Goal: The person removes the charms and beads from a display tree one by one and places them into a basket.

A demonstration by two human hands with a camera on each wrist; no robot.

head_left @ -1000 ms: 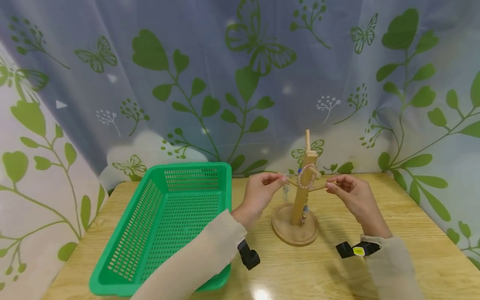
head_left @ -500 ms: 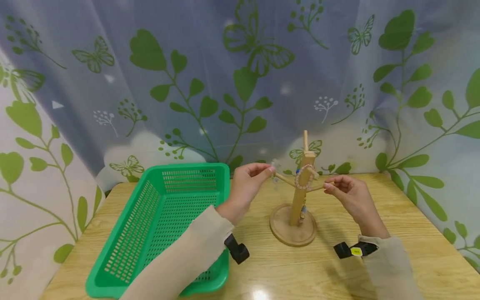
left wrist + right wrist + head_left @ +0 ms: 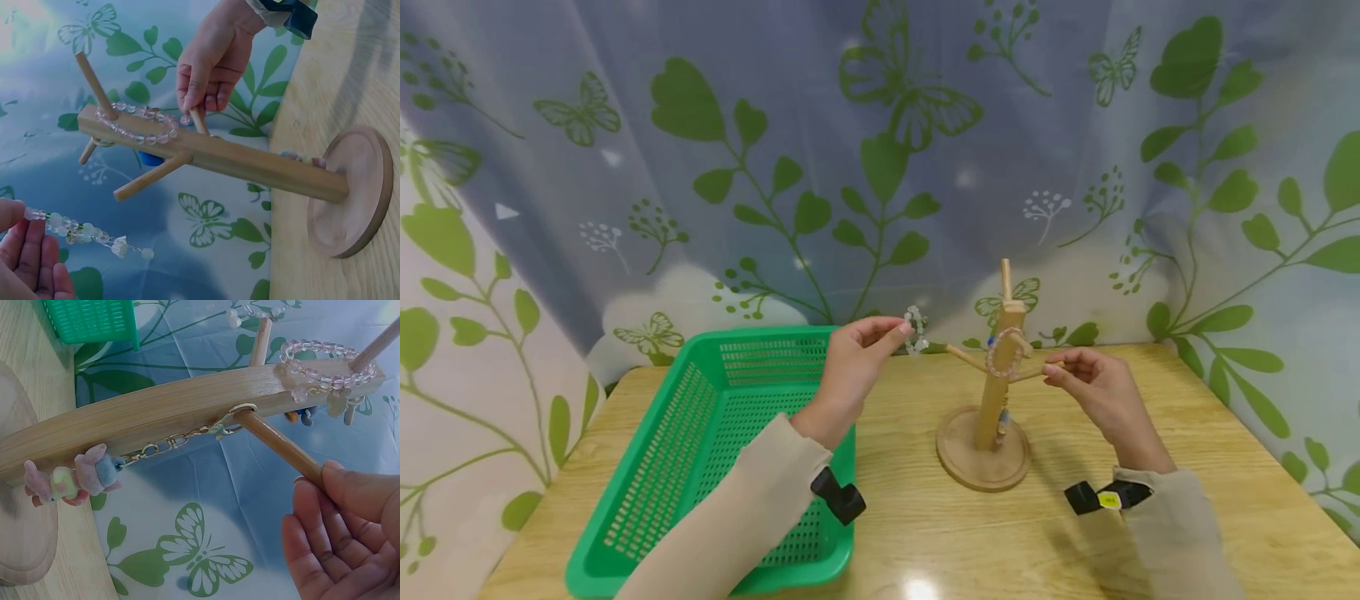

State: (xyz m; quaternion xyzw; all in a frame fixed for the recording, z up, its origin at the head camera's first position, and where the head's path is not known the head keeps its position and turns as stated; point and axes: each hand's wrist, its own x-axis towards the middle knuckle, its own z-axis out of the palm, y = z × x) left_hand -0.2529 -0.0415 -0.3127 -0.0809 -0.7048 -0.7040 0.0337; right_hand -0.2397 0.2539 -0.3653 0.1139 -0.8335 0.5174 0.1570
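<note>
gap between green basket (image 3: 767, 333) and stand (image 3: 992, 408), pegs (image 3: 967, 357) jutting sideways

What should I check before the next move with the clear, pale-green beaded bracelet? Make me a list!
1. Left hand pinching the bracelet: ok.
2. Bracelet clear of the thin wooden peg: ok, there's a gap.
3. Round-based wooden stand standing on the wood-grain table: ok.
4. Right hand holding another wooden peg: ok.
5. Pink beaded bracelet around its own peg: ok.
6. Blue trinket hooked firmly: cannot tell, the stand partly hides it.
</note>
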